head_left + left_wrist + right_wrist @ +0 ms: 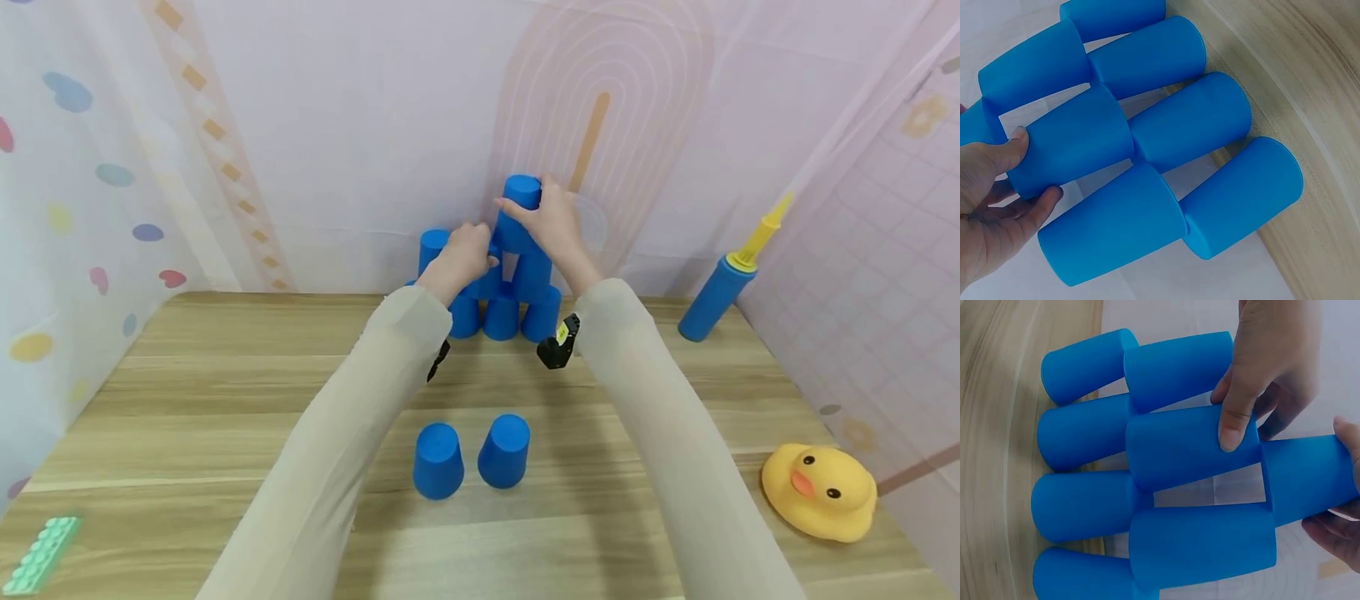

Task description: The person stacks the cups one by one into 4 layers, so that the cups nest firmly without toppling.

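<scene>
Blue cups are stacked upside down in a pyramid (502,312) against the back wall. My right hand (542,215) grips the topmost cup (521,193) from the right side; in the right wrist view its fingers (1349,440) curl round that cup (1307,478). My left hand (467,254) pinches a cup one level lower, with thumb and finger on either side of that cup (1075,150) in the left wrist view (1032,172). Its thumb (1233,428) presses the same cup (1185,450) in the right wrist view. The base row stands on the wooden table (225,392).
Two more blue cups (437,460) (504,450) stand upside down near the front middle. A blue and yellow pump (722,287) leans at the back right. A yellow rubber duck (821,492) sits front right, a green brick (41,554) front left.
</scene>
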